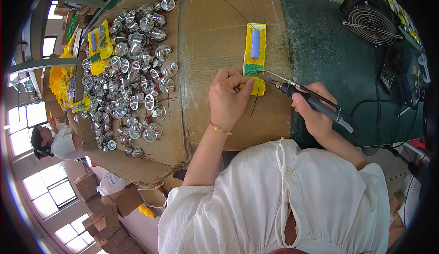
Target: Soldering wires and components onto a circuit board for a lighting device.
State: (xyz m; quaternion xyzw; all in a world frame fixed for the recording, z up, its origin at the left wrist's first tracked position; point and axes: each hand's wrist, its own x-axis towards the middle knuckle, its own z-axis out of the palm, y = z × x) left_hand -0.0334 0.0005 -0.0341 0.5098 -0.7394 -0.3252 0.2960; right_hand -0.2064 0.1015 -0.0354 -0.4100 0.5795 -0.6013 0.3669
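Here, yellow casing (254, 59) under left hand (227, 99), soldering iron (307, 100) in right hand (315, 112).

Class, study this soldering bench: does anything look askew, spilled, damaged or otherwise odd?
Nothing looks damaged. The silver reflector cups lie in a loose, tumbled heap on the cardboard sheet, facing every way, and two thin wires stray from the yellow housing.

One soldering iron (315, 104), one small fan (369, 21), dozens of silver reflector cups (132, 75) left of one yellow battery case (254, 59).
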